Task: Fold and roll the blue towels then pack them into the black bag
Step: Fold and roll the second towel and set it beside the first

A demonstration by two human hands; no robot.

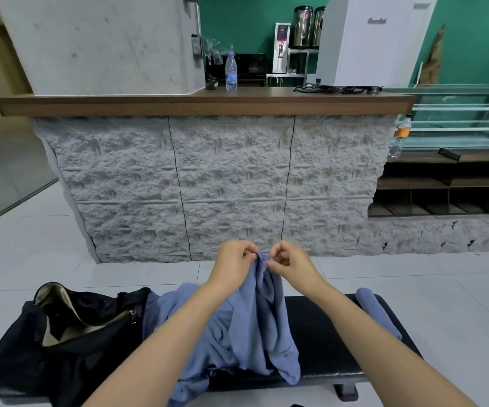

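A blue towel (262, 324) hangs bunched from both my hands above a black bench (322, 339). My left hand (234, 264) pinches its top edge on the left, and my right hand (288, 262) pinches the same edge just to the right, the two nearly touching. More loose blue towels (184, 324) lie heaped on the bench under my left forearm. A rolled blue towel (377, 311) rests at the bench's right end. The black bag (70, 342) sits open on the bench's left end, its tan lining showing.
A rough stone-faced counter (231, 183) with a wooden top stands a short way ahead across white floor tiles. A water bottle (231, 71) and appliances sit on it. Dark wooden shelves (443, 183) run to the right.
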